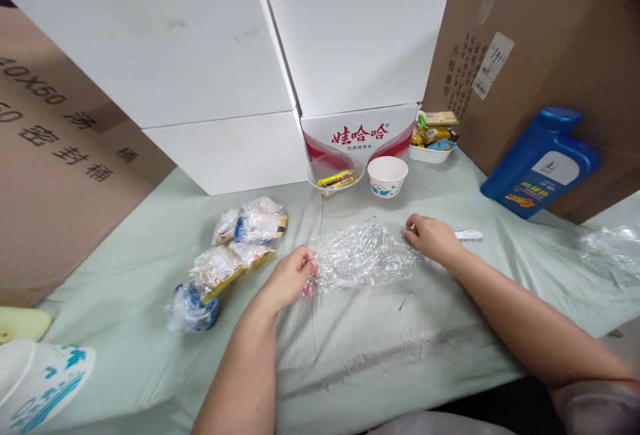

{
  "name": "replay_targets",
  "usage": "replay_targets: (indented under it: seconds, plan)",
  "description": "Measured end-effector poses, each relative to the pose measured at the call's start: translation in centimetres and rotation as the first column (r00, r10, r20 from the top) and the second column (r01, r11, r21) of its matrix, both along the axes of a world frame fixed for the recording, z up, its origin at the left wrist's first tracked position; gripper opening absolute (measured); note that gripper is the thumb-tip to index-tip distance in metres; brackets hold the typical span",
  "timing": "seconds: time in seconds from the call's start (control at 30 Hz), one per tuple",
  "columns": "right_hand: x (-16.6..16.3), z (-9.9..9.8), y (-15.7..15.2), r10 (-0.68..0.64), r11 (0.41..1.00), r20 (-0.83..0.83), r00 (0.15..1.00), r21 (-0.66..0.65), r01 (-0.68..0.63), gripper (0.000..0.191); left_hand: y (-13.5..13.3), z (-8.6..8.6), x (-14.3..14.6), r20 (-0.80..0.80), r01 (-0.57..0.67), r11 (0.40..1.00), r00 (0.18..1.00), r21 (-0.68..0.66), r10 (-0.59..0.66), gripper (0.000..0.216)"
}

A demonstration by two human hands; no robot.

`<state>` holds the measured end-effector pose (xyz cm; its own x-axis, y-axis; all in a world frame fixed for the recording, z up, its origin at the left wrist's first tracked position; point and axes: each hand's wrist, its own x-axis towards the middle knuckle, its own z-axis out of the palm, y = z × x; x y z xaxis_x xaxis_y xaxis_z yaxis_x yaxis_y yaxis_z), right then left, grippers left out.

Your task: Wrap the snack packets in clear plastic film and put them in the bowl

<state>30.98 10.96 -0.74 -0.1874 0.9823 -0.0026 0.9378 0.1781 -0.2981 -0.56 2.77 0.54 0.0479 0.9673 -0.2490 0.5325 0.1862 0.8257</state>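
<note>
A crumpled sheet of clear plastic wrap (363, 255) lies on the pale green tablecloth (350, 348) in front of me. My left hand (291, 277) pinches its left edge, fingers closed on the film. My right hand (433, 238) holds the wrap's right edge with curled fingers. Just right of that hand lies a small white pen-like object (469, 235), apart from the fingers.
Several wrapped snack packs (235, 248) lie to the left. Behind stand a paper bowl (387, 175), a clear dish with sweets (336, 176), a white tray of snacks (434, 138), a blue jug (540, 163), white boxes and cardboard. Paper bowls (35, 385) sit at lower left.
</note>
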Motion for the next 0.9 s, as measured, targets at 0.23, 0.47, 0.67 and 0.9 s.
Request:
replay_targets:
  seconds: [0.23,0.47,0.67,0.9]
  plan:
    - [0.8,0.7,-0.6,-0.102,0.909,-0.537,0.837,-0.392,-0.141,0.047,0.1,-0.1,0.4,0.041,-0.032,0.998,0.999,0.061,0.03,0.018]
    - [-0.2,0.0,-1.8,-0.025,0.908,-0.859,0.511,-0.233,-0.347,0.067,1.0,-1.1,-0.3,0.02,-0.254,0.944,0.967,0.212,0.255,0.019]
    - [-0.3,-1.0,-2.2,0.063,0.778,-0.904,0.424,-0.221,-0.588,0.089,1.4,-1.6,-0.1,-0.358,-0.283,0.936,0.869,0.208,0.342,0.012]
    - [0.7,0.3,-2.1,0.262,0.61,-0.835,0.484,-0.245,-0.753,0.109,1.1,-0.4,0.6,-0.532,-0.256,0.95,0.787,0.176,0.311,0.015]
